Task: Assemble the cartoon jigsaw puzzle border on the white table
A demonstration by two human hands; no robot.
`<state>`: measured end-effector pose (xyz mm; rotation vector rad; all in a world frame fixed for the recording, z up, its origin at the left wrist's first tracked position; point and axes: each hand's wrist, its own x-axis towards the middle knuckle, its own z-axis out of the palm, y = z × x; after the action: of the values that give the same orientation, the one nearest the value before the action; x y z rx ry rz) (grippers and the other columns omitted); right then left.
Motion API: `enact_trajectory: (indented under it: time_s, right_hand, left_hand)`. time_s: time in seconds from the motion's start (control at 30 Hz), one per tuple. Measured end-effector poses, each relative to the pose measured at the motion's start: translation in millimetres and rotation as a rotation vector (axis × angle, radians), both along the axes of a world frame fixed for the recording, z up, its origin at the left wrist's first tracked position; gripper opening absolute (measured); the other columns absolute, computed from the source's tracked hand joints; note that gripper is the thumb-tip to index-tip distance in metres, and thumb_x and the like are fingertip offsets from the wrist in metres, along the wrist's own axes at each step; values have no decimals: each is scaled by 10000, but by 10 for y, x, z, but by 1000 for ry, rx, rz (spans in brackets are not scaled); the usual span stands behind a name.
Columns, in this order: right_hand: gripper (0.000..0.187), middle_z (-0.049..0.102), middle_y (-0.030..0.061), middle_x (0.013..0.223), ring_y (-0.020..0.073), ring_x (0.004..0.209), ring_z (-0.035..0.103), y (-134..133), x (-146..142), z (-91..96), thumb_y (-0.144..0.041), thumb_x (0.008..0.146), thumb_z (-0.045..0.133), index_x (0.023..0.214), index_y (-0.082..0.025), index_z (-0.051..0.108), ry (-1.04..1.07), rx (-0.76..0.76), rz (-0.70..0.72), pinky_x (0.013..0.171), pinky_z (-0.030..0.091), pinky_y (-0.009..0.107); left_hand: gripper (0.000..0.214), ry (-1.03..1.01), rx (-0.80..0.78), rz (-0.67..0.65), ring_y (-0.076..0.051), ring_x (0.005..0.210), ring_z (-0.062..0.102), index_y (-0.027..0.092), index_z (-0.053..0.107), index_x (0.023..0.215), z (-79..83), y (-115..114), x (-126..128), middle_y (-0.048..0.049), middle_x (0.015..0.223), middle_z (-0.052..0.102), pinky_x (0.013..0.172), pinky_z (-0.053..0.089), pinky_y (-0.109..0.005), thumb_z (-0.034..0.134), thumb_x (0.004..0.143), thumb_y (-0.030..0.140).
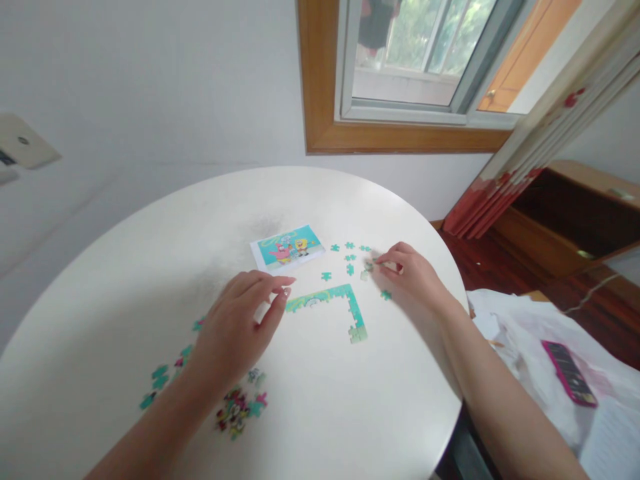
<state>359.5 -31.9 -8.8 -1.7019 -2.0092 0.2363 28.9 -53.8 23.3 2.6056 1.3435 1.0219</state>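
Observation:
My right hand [413,273] reaches over the right part of the table, its fingertips pinched on a small puzzle piece [370,265] among other loose ones. My left hand [245,313] hovers by the left end of a joined strip of puzzle [356,307], thumb and forefinger slightly apart with nothing visible between them. That strip forms a corner, running along the top and down the right side. Behind it lies a picture card [290,248] with cartoon figures. Loose turquoise pieces [350,257] are scattered right of the card.
A heap of mixed puzzle pieces [234,412] lies below my left forearm, with more turquoise pieces [160,377] to its left. The round white table [320,420] stands against the wall under a window. A pink-edged phone [569,373] rests on white sheeting at the right.

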Motion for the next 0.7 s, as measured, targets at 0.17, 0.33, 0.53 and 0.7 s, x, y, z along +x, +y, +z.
enact_trajectory:
  time_s: [0.17, 0.33, 0.53, 0.7]
  right_hand:
    - [283, 618, 90, 1048, 199, 847, 627, -69, -186, 45, -404, 884, 633, 1068, -220, 743, -51, -76, 84, 758, 462, 321]
    - [248, 615, 75, 1032, 195, 877, 628, -55, -202, 16, -355, 902, 616, 1079, -228, 736, -74, -72, 80, 778, 459, 309]
    - [225, 608, 56, 999, 151, 747, 588, -54, -184, -12, -319, 901, 606, 1052, -222, 743, -37, -64, 121, 725, 447, 300]
    - [180, 606, 47, 960, 139, 700, 557, -40, -158, -52, -277, 874, 621, 990, -225, 749, 55, -58, 148, 696, 444, 304]
  left_hand:
    - [192, 15, 11, -36, -193, 857, 607, 203, 644, 1060, -18, -15, 34, -31, 933, 646, 858, 488, -351, 477, 985, 262]
    - [215, 2, 7, 19, -201, 858, 605, 206, 647, 1071, 74, -2, -14, -40, 934, 643, 858, 495, -366, 467, 990, 291]
    - [198, -77, -20, 212, -174, 787, 580, 279, 655, 1089, 337, -34, -222, -12, 961, 630, 701, 519, -302, 506, 973, 338]
    - [183, -20, 7, 110, -176, 808, 597, 266, 672, 1061, 375, -119, -351, -14, 939, 628, 758, 515, -315, 521, 964, 302]
